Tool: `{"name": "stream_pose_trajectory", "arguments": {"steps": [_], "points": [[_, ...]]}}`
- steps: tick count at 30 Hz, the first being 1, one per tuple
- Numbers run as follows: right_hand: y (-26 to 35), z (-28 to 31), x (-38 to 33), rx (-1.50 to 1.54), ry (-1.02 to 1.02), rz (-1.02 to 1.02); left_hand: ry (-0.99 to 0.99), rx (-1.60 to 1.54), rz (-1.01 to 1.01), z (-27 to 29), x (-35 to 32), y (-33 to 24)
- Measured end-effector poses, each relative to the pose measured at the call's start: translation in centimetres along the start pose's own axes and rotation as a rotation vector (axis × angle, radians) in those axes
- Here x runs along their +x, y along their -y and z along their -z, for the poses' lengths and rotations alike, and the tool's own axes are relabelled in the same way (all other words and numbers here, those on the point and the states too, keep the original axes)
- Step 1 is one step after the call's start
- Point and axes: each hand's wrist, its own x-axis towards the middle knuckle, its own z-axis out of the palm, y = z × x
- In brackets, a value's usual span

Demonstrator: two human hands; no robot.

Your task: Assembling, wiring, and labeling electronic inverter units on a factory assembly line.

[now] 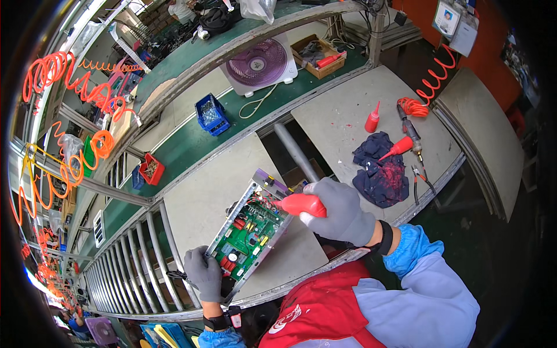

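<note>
A metal chassis (267, 255) with a green circuit board (239, 246) inside is tilted over the grey worktop. My left hand (203, 275), in a grey glove, is closed around its lower left corner. My right hand (347, 213), also gloved, grips a red squeeze bottle (304, 204) lying almost level, its tip pointing left at the far end of the board, where wires (264, 200) bunch up. Whether the tip touches anything I cannot make out. Red, yellow and white components stand on the board.
Right of my right hand lie a red-stained dark cloth (383, 174) with another red bottle (400, 147), pliers (419, 183) and a pneumatic screwdriver (409, 129). One red bottle (373, 119) stands behind. Beyond are a purple fan (257, 62), a blue bin (212, 116) and metal rollers (139, 261).
</note>
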Motion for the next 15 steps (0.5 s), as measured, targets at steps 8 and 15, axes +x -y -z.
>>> {"name": "stream_pose_trajectory", "arguments": {"steps": [8, 15], "points": [[0.28, 0.37, 0.18, -0.03, 0.032, 0.017, -0.004, 0.004, 0.002, 0.03, -0.18, 0.02], [-0.27, 0.27, -0.25, 0.016, 0.027, -0.027, 0.011, 0.004, 0.011, -0.02, -0.19, 0.02]]}}
